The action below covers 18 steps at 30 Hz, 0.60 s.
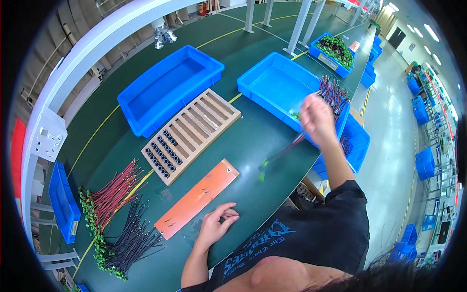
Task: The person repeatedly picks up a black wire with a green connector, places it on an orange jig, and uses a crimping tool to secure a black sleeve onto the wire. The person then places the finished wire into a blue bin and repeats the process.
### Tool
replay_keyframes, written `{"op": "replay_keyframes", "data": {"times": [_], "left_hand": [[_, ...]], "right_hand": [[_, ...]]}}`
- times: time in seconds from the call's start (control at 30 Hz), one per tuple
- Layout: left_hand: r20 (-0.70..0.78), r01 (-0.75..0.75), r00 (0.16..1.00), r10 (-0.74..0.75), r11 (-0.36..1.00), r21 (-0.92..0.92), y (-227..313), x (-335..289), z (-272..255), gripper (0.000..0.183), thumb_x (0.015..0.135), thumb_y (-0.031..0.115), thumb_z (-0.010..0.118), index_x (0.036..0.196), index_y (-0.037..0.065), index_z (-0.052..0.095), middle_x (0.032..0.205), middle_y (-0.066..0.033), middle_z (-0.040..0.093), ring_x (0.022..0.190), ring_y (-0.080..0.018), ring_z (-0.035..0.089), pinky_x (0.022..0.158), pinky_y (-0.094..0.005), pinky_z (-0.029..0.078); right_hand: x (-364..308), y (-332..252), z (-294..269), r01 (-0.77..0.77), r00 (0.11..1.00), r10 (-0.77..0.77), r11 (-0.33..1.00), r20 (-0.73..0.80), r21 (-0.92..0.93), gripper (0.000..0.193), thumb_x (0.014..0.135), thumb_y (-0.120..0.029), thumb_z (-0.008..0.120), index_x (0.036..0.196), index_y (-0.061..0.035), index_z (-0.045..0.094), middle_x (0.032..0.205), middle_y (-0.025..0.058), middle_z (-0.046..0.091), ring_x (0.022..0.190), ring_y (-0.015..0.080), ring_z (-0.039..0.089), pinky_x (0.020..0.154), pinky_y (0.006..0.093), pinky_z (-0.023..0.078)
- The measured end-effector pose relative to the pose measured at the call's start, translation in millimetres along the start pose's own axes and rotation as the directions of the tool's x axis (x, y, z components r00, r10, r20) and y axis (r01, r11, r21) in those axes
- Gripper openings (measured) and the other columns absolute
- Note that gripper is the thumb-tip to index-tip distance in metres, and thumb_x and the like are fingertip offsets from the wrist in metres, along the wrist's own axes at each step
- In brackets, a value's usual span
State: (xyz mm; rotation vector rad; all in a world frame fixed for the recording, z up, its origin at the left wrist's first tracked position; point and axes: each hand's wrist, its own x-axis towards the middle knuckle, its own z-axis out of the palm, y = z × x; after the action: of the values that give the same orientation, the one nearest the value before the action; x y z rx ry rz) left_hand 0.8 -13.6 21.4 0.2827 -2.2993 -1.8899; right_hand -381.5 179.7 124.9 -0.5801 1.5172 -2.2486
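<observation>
My right hand [317,119] is closed on a thin red and black cable [292,145] over the near right edge of a blue bin [279,78]. The cable's green end [262,175] hangs out to the left, smeared by motion. A pile of red and black cables [333,95] lies at that bin's right end. My left hand [219,224] rests on the table with loosely bent fingers and nothing in it. Beside it lies a long orange strip [197,198] with a hole at each end. Beyond that, a slotted wooden tray [194,131] holds rows of small black round parts [163,153].
Red wires [119,187] and black wires [138,241] with green ends lie at the left. Another blue bin [170,87] stands behind the tray. One with green-ended cables [333,53] is at the far right. Below the table's right edge sits a blue crate [357,141].
</observation>
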Motion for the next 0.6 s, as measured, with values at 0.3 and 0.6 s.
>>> {"op": "replay_keyframes", "data": {"times": [0.3,0.6], "left_hand": [[-0.064,0.035,0.997,-0.033,0.999,0.031,-13,1,5,0.023,0.095,0.001,0.074,0.118,-0.001,0.074,0.097,-0.0118,0.08,0.084,-0.0173,0.077,0.077,-0.0306,0.062],[-0.097,0.047,0.994,-0.043,0.998,0.042,-13,-1,8,0.018,0.096,0.001,0.073,0.114,-0.002,0.074,0.093,-0.0108,0.079,0.082,-0.0155,0.076,0.075,-0.0292,0.061]], "right_hand": [[38,-141,-80,0.237,0.971,-0.235,0.97,0.041,-0.062,0.031,0.115,-0.039,0.049,0.105,-0.012,0.059,0.076,0.0036,0.062,0.052,0.0054,0.047,0.045,0.0215,0.038],[51,-116,-125,0.171,0.984,-0.175,0.926,0.018,-0.337,0.033,0.114,-0.041,0.05,0.104,-0.0107,0.06,0.078,0.003,0.067,0.055,0.0068,0.058,0.048,0.0235,0.046]]}}
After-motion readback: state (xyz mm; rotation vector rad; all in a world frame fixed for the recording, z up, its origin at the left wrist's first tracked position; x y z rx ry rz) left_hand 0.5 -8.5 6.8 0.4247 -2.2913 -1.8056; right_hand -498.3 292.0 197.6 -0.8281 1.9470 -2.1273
